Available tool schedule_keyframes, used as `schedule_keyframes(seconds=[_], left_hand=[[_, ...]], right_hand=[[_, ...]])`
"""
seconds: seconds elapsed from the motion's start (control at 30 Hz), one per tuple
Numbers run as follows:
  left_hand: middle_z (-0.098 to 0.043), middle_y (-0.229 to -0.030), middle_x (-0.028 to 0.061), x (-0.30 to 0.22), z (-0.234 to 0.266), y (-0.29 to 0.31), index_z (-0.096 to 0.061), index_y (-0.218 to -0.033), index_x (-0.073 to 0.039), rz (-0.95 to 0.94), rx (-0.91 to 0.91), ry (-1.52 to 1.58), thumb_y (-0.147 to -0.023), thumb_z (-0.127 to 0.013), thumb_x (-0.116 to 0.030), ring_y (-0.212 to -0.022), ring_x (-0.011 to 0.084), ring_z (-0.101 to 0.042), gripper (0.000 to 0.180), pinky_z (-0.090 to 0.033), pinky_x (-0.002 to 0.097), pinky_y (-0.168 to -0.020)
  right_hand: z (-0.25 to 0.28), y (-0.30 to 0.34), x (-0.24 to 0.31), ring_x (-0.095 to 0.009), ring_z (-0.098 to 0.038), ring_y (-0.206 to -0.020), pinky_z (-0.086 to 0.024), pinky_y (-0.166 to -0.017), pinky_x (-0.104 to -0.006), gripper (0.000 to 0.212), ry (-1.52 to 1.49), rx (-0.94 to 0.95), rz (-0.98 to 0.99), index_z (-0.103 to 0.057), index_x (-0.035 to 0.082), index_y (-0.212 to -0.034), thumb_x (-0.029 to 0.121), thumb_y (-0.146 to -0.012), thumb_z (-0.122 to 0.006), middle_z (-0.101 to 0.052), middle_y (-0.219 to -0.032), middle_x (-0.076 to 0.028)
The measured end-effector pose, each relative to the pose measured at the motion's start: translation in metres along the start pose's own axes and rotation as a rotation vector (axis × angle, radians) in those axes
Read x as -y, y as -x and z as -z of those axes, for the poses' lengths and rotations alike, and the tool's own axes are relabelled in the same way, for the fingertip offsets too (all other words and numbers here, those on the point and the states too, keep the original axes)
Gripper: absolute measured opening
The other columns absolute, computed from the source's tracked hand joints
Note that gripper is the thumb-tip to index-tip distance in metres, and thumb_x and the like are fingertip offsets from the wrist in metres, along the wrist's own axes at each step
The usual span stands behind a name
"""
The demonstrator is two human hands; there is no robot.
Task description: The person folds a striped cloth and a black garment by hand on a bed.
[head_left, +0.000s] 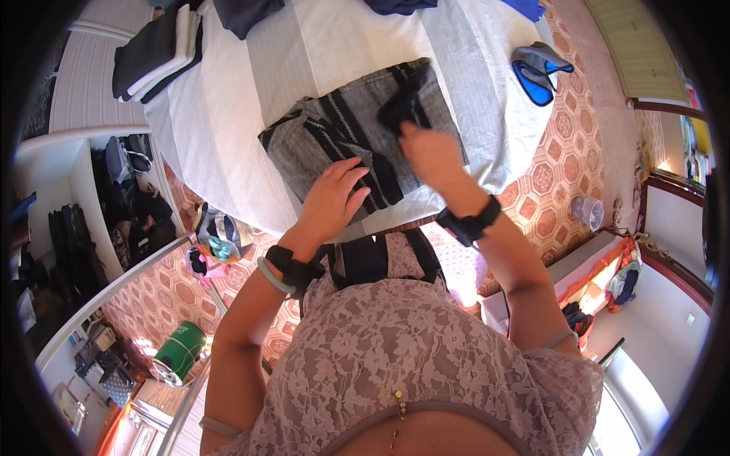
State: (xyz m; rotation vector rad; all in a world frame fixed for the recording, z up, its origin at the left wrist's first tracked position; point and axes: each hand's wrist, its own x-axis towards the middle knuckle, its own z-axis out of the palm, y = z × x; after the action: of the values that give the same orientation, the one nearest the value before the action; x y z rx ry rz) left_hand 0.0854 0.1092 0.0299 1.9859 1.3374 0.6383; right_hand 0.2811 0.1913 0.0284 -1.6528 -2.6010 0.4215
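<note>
A grey garment with black stripes (315, 163) lies partly folded on the white striped cloth of the table. Its exact kind does not show. My left hand (334, 190) rests on its near left part, the fingers outstretched. Pinched in my right hand (435, 157) is a black part of the same garment, raised over its right side and smeared by motion. The fingertips of that hand are partly hidden.
Folded dark and white clothes (156, 57) are stacked at the table's far left. A grey and blue cloth item (538, 72) lies at its right edge. More dark clothing (247, 14) sits at the far edge. On the tiled floor stands a clear bin (587, 213).
</note>
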Motion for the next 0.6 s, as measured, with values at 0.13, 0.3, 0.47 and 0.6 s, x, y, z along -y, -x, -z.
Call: schedule_keyframes(seconds=[0.13, 0.3, 0.47, 0.6], left_hand=[[-0.049, -0.113, 0.0162, 0.002, 0.002, -0.008, -0.052, -0.105, -0.001, -0.026, -0.024, -0.011, -0.081, -0.054, -0.017, -0.102, 0.0335, -0.047, 0.029, -0.039, 0.0385, -0.087], [-0.052, -0.108, 0.0177, 0.026, -0.007, -0.034, -0.048, -0.111, -0.001, 0.106, -0.15, 0.043, -0.08, -0.055, -0.016, -0.097, 0.0332, -0.051, 0.035, -0.042, 0.0374, -0.083], [-0.056, -0.099, 0.0223, 0.041, -0.01, -0.096, -0.039, -0.119, 0.004, 0.608, -0.236, 0.298, -0.074, -0.063, -0.034, -0.091, 0.0324, -0.056, 0.064, -0.044, 0.0352, -0.08], [-0.057, -0.096, 0.0162, 0.076, -0.02, -0.131, -0.038, -0.121, 0.005, 0.661, -0.334, 0.271, -0.069, -0.071, -0.035, -0.078, 0.0225, -0.057, 0.073, -0.045, 0.0309, -0.072]], right_hand=[[-0.032, 0.011, 0.002, -0.03, -0.058, -0.065, -0.046, -0.06, -0.0391, 0.04, -0.02, -0.042, 0.034, -0.049, 0.005, -0.111, 0.019, -0.075, -0.056, -0.058, -0.072, -0.011], [-0.004, 0.017, 0.003, -0.028, -0.055, -0.083, -0.046, -0.065, -0.0354, 0.057, -0.216, -0.02, 0.017, -0.043, 0.004, -0.118, 0.014, -0.066, -0.064, -0.053, -0.089, -0.014], [-0.008, 0.046, -0.004, -0.028, -0.049, -0.087, -0.041, -0.071, -0.0373, 0.06, -0.283, -0.14, -0.028, -0.044, 0.006, -0.117, 0.009, -0.061, -0.065, -0.047, -0.088, -0.01], [-0.024, 0.056, -0.009, -0.026, -0.049, -0.085, -0.039, -0.071, -0.0376, 0.052, -0.256, -0.182, 0.016, -0.051, 0.008, -0.111, 0.004, -0.06, -0.062, -0.047, -0.086, -0.008]])
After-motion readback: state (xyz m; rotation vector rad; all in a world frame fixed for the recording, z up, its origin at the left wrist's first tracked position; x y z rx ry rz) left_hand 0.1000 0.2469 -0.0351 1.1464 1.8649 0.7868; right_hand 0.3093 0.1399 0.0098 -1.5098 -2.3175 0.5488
